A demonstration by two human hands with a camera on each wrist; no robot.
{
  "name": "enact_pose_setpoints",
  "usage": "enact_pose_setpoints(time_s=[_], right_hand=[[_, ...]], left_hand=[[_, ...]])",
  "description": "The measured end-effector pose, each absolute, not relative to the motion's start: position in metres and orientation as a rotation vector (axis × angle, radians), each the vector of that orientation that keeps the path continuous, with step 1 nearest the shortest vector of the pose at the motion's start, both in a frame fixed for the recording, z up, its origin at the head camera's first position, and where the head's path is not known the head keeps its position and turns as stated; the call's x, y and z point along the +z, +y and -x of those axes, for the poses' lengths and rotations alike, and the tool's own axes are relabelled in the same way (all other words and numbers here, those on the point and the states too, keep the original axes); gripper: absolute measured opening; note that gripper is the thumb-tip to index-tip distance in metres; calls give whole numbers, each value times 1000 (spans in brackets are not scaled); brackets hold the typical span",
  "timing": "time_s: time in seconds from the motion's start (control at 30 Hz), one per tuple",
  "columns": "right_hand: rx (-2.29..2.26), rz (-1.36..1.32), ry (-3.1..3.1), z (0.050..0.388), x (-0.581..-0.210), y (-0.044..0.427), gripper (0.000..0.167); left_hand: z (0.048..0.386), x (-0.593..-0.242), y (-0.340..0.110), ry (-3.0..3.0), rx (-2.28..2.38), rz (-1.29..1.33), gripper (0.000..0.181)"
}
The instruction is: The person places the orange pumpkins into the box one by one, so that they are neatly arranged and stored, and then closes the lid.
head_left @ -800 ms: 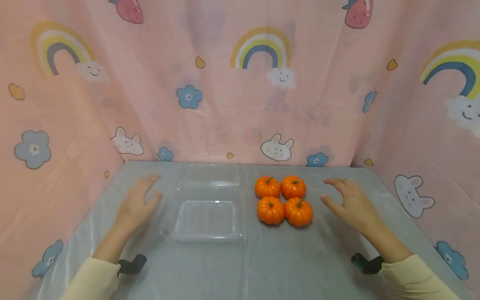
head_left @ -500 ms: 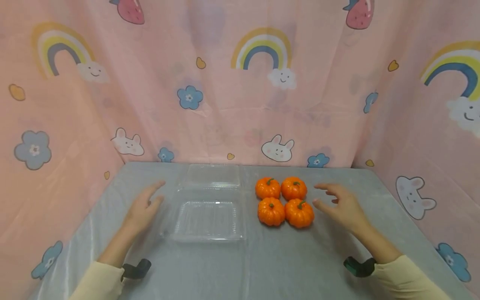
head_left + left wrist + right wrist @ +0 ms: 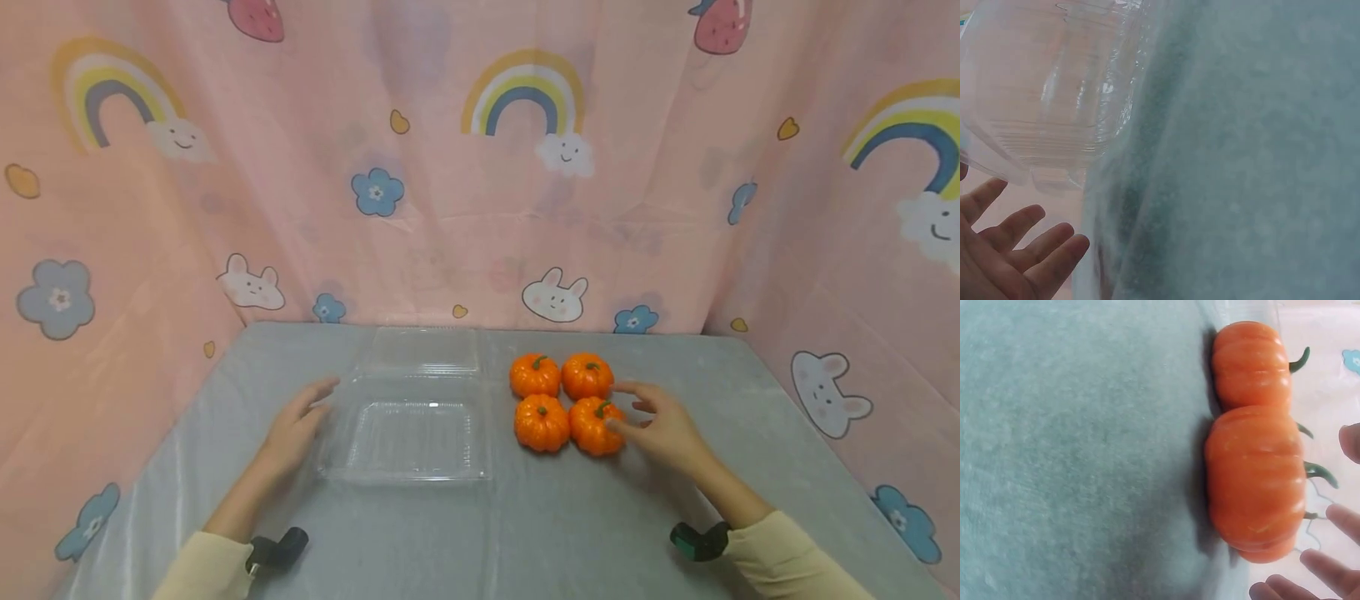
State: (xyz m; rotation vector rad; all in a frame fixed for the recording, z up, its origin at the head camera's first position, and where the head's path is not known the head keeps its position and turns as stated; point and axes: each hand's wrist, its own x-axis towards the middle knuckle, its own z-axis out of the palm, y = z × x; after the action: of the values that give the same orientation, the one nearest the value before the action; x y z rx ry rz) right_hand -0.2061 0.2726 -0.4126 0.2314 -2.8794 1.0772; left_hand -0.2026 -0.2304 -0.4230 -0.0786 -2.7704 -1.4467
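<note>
Fingers wide, left hand sits left of the clamshell, right hand at its right by mini pumpkins, which a bump could scatter

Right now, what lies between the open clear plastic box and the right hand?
Four orange ribbed pumpkins, in two rows of two, lie between the box and the right hand, as the head view shows.

High head view, close right-wrist view — pumpkins in both
</note>
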Motion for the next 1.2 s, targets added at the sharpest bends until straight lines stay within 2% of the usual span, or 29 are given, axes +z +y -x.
enact_pose_setpoints(time_s=[0.47,0.73,1.2], right_hand=[[1116,-281,-2913,206,-423,265,61],[1100,-241,-2969,207,-423,260,66],[1062,-197,-3000,209,-425,258,65]], left_hand=[[204,-432,-230,-2713,-1707,77,48],[202,-433,-228,-2662,-1791,97,48],[203,-436,-228,-2621,-1937,111,51]])
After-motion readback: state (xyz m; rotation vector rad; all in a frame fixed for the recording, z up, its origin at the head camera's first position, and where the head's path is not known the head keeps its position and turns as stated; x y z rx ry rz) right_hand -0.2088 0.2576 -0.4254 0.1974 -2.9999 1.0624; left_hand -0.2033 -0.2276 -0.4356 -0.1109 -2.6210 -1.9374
